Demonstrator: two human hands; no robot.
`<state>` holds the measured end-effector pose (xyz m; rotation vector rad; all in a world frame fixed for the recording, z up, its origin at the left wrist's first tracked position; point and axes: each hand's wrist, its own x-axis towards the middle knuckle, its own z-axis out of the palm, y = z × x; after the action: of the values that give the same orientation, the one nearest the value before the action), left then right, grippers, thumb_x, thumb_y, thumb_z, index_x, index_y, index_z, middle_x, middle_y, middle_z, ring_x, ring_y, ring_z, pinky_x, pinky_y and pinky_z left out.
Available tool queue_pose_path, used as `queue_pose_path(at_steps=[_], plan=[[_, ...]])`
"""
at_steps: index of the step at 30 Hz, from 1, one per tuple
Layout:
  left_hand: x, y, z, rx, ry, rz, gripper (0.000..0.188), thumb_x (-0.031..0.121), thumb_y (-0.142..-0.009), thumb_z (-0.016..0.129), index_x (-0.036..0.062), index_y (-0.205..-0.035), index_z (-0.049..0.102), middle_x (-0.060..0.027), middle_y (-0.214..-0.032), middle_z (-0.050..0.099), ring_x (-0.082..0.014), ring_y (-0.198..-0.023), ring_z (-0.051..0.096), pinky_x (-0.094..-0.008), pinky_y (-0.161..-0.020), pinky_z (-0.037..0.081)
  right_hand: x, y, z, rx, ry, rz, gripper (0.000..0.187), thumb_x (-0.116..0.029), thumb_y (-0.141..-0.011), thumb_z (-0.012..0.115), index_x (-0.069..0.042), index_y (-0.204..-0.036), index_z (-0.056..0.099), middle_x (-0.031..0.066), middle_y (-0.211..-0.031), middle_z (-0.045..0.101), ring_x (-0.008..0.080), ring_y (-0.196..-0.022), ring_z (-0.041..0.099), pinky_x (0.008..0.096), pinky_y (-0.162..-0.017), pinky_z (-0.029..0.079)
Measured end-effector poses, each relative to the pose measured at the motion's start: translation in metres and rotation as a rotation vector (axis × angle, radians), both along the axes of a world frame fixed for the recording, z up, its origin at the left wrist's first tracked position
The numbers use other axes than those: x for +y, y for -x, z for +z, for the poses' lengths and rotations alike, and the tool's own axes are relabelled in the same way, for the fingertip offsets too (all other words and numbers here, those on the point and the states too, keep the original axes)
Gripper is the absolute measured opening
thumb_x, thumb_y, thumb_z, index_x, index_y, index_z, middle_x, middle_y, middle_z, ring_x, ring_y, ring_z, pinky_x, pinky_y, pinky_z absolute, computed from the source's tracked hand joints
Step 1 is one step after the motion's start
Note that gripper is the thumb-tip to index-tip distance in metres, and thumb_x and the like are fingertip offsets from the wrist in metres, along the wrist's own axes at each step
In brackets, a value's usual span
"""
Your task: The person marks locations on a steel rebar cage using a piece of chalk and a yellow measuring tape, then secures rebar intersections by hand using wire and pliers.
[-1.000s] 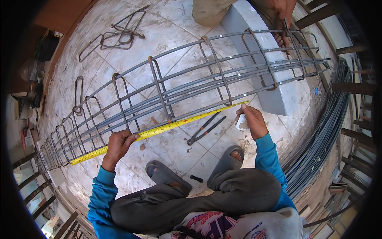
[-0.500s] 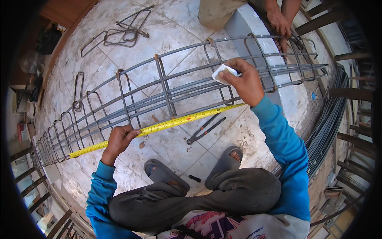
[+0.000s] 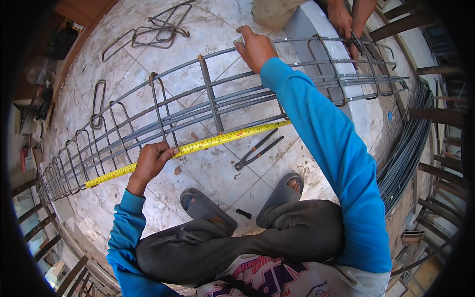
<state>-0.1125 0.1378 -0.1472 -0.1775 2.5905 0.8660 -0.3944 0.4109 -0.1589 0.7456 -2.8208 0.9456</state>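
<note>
My left hand [image 3: 150, 166] is closed on the yellow tape measure blade [image 3: 213, 142], thumb on top. The blade stretches along the near lower bar of a long rebar cage [image 3: 170, 119], its right end passing under my right sleeve. My right hand [image 3: 258, 49] is closed around a white lump [image 3: 239, 39], mostly hidden by the fingers, at the far top bar. Square stirrups ring the cage's long bars. Pincers [image 3: 257, 152] with worn orange-marked handles lie open on the floor below the tape.
Loose bent stirrups [image 3: 161, 34] lie beyond the cage, and another stirrup [image 3: 99, 101] leans by it. A co-worker's hands [image 3: 346, 24] work with a tool at the cage's right end, over a pale ledge [image 3: 309, 29]. Bundled rods [image 3: 408, 143] lie right. A small black object [image 3: 243, 213] sits between my sandals.
My right hand has moved away from me and left, from above the cage's middle to the far top bar, carrying the white lump. My left hand stays on the tape.
</note>
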Motion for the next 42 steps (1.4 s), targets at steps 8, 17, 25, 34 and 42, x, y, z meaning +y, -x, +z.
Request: queue_pose_path(at_steps=[8,17,25,34,42], plan=[[-0.001,0.000,-0.001,0.003,-0.056,-0.008,0.043,0.038,-0.089,0.067,0.0011,-0.069,0.059,-0.0165,-0.057,0.050,-0.0248,-0.050,0.040,-0.0371,-0.050,0.037,0.002,-0.003,-0.001,0.004,-0.012,-0.010,0.032,-0.022,-0.089,0.064,-0.005,-0.115,0.056,0.0262,-0.081,0.066,0.0450,-0.081,0.064,0.0495,-0.076,0.051],[-0.003,-0.001,-0.006,-0.002,-0.094,0.007,0.041,0.034,-0.089,0.068,-0.0003,-0.069,0.059,-0.0137,-0.055,0.046,-0.0181,-0.051,0.035,-0.0351,-0.049,0.035,0.004,-0.006,0.006,-0.031,-0.055,0.037,0.033,-0.018,-0.088,0.059,0.001,-0.114,0.052,0.0293,-0.095,0.065,0.0456,-0.090,0.064,0.0508,-0.083,0.051],[-0.002,0.000,-0.003,0.001,-0.110,0.031,0.042,0.035,-0.089,0.068,-0.0003,-0.068,0.059,-0.0129,-0.053,0.044,-0.0172,-0.051,0.034,-0.0349,-0.049,0.035,-0.011,0.004,0.002,-0.065,-0.099,-0.020,0.033,-0.018,-0.088,0.060,0.001,-0.113,0.053,0.0294,-0.096,0.066,0.0459,-0.090,0.064,0.0513,-0.083,0.051],[-0.003,0.000,-0.006,-0.004,-0.108,0.019,0.044,0.036,-0.089,0.068,0.0001,-0.066,0.058,-0.0135,-0.054,0.044,-0.0181,-0.051,0.034,-0.0356,-0.049,0.035,-0.006,0.005,0.001,-0.101,-0.004,-0.050,0.034,-0.021,-0.087,0.063,-0.001,-0.114,0.055,0.0298,-0.094,0.066,0.0458,-0.091,0.064,0.0506,-0.085,0.051],[-0.004,-0.001,-0.007,-0.009,-0.071,0.033,0.042,0.035,-0.089,0.068,-0.0001,-0.068,0.059,-0.0134,-0.054,0.045,-0.0182,-0.051,0.035,-0.0354,-0.049,0.035,-0.011,0.003,-0.001,-0.035,-0.090,0.014,0.028,-0.016,-0.086,0.059,0.001,-0.108,0.053,0.0287,-0.092,0.066,0.0452,-0.089,0.064,0.0517,-0.082,0.051]])
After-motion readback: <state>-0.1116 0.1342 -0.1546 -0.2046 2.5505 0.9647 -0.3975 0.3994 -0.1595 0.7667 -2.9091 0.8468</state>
